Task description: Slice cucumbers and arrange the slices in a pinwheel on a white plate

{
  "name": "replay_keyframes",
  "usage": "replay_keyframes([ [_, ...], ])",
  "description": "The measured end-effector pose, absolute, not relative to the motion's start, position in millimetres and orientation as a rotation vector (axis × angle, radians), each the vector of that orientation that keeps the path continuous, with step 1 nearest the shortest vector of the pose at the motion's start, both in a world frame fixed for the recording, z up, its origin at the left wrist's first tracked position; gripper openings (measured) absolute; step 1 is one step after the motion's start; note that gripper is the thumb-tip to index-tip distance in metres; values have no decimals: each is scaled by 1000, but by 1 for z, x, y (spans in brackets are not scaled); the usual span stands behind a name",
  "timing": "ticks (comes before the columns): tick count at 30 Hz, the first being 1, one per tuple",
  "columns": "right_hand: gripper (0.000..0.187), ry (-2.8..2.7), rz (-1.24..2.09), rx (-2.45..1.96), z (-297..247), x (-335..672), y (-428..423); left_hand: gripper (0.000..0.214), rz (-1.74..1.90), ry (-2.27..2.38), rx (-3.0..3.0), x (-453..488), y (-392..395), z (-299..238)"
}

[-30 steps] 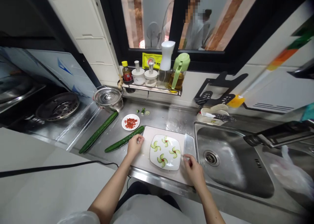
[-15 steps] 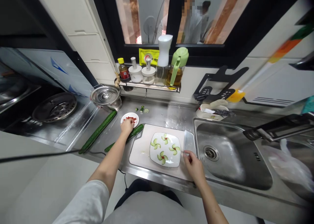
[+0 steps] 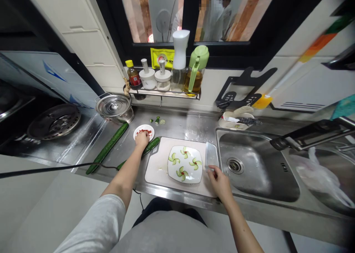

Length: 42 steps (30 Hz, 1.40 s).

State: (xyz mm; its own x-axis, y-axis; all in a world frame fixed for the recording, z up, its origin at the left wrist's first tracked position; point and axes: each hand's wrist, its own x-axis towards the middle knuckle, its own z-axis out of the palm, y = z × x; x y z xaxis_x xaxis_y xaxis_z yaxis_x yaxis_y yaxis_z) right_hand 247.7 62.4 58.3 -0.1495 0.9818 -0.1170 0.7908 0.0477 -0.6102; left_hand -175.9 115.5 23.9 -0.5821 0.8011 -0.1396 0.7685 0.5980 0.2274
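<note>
My left hand (image 3: 142, 139) reaches into a small white dish (image 3: 152, 135) of finely chopped red pieces (image 3: 144, 131). Its fingers are drawn together among them; anything pinched there is hidden. On the cutting board (image 3: 156, 171) lies a squarish white plate (image 3: 173, 173) with several pinwheels of green-edged slices, red bits at the centres of some. Beside the plate's right edge hovers my right hand (image 3: 219, 182), fingers loosely bent and apart, seemingly empty. Just beyond it is a broad knife blade (image 3: 212, 155), its handle out of sight. A cucumber (image 3: 152, 145) passes behind my left wrist.
Further left lies a long cucumber (image 3: 108, 147), near a lidded steel pot (image 3: 115, 107). Cucumber ends (image 3: 157, 120) sit behind the dish. A condiment rack (image 3: 166, 94) hangs on the wall. The sink (image 3: 257, 168) is at right, and a dark cable (image 3: 69, 167) crosses at left.
The view has shifted slightly, so the scene sits a little further left and up. My left hand stays in the dish, and my right hand stays beside the plate.
</note>
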Motion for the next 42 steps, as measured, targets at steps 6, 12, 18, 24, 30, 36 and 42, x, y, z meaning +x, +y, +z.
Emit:
replay_keyframes([
  [6, 46, -2026, 802, -1773, 59, 246, 62, 22, 382, 2607, 1207, -173, 107, 31],
  [12, 44, -2032, 802, -1766, 61, 240, 62, 19, 682, 2508, 1192, -161, 89, 40],
  [18, 37, -2037, 818, -1702, 70, 227, 62, 16, 945, 2314, 1309, -128, 70, 58],
  [24, 29, -2115, 921, -1544, 84, 197, 52, 18, 809, 2058, 1607, -65, 33, 74],
  [30, 19, -2318, 1025, -1349, 88, 170, 37, 20, 426, 1842, 1889, -12, -8, 78],
  [36, 15, -2440, 1051, -1291, 84, 167, 28, 23, 399, 1814, 1912, 0, -20, 78],
  [42, 11, -2439, 1047, -1287, 84, 166, 32, 24, 361, 1808, 1931, -1, -16, 83],
])
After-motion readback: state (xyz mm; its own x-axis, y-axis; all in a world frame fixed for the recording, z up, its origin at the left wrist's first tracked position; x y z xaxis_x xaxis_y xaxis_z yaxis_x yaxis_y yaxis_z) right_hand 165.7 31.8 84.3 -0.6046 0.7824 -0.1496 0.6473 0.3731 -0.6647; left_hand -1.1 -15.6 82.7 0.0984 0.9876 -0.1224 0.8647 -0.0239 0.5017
